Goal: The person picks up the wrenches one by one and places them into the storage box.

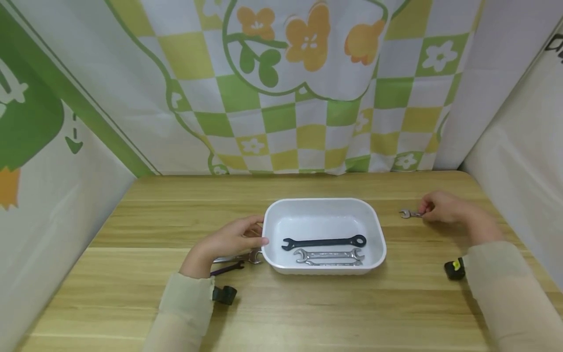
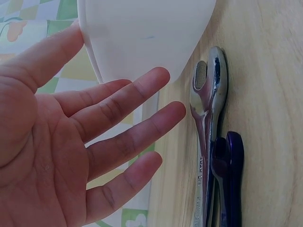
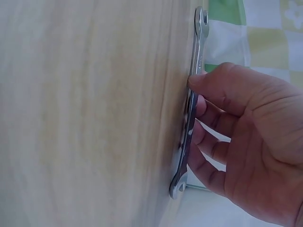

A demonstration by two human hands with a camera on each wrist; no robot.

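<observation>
The head view looks forward and down from high above the near side of the table (image 1: pixel 308 313), far enough to include the left hand (image 1: pixel 233 237), the right hand (image 1: pixel 442 208), the white tray (image 1: pixel 316 226) and the patterned cloth (image 1: pixel 281 122) behind. The left wrist view, turned on its side, looks from very near past the palm to the fingers, and shares with the head view the tray's outer wall and the wrenches (image 2: pixel 215 85) beside it. The right wrist view, also close and sideways, faces low across the table, sharing the small wrench (image 3: pixel 191 106) with the head view.
</observation>
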